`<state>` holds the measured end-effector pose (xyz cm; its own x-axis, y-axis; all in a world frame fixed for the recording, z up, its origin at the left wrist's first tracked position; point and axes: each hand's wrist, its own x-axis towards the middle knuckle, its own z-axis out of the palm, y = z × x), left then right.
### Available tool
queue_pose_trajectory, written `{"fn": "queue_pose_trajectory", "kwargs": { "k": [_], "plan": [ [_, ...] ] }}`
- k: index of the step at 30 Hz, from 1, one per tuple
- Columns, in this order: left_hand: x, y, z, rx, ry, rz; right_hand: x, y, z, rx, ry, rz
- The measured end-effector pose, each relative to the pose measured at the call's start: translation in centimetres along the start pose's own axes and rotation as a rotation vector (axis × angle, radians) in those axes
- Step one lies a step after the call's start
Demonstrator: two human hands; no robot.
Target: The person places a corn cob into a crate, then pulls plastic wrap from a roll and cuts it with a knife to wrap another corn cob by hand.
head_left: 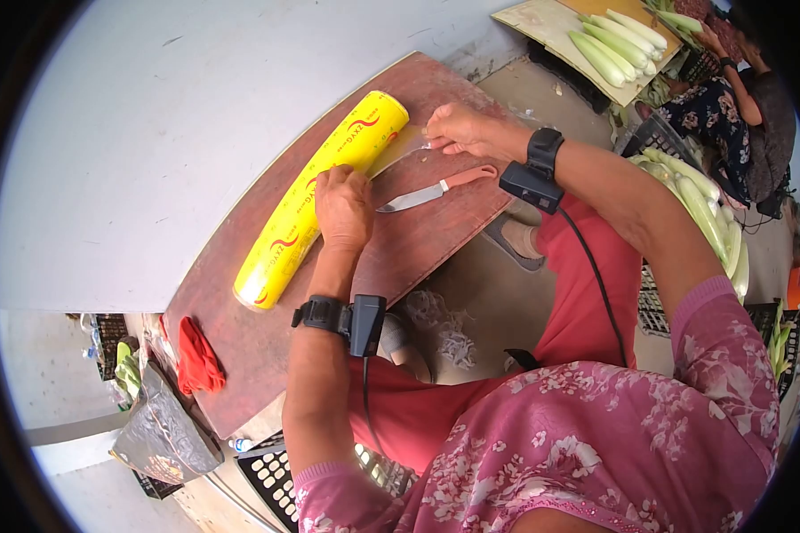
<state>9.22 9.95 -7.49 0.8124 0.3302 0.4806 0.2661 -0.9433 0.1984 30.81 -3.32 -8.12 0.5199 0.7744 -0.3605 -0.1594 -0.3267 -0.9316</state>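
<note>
A yellow printed roll of cling film (300,218) lies slantwise on the reddish-brown table (240,231). My left hand (345,204) is closed at the middle of the roll, its fingertips pinched against the near side. My right hand (468,131) is closed in a pinch beyond the roll's far end. Between the two hands stretches a thin clear sheet of film (402,149), its edge caught in my right fingers. Below it a knife (437,189) with an orange-pink handle lies flat, blade toward my left hand.
A red cloth (199,357) lies at the table's left end. Pale peeled vegetables are stacked on a board (542,19) at upper right, with more in a crate (652,300) by my right arm. Another person (724,115) sits nearby. White scraps (444,329) litter the floor.
</note>
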Motion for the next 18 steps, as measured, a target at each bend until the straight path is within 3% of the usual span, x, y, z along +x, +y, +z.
{"fn": "queue_pose_trajectory", "kwargs": {
  "k": [8,14,18],
  "plan": [
    [-0.7,1.1,0.4,-0.093,-0.146,-0.009,-0.7,-1.5,0.7,0.014,-0.024,-0.005],
    [0.2,-0.6,0.2,-0.106,0.016,0.061,-0.6,-2.4,0.4,0.029,-0.094,-0.112],
    [1.0,-1.6,-0.4,-0.179,0.012,-0.025,-0.6,-3.1,0.9,0.061,-0.088,-0.117]
  ]
}}
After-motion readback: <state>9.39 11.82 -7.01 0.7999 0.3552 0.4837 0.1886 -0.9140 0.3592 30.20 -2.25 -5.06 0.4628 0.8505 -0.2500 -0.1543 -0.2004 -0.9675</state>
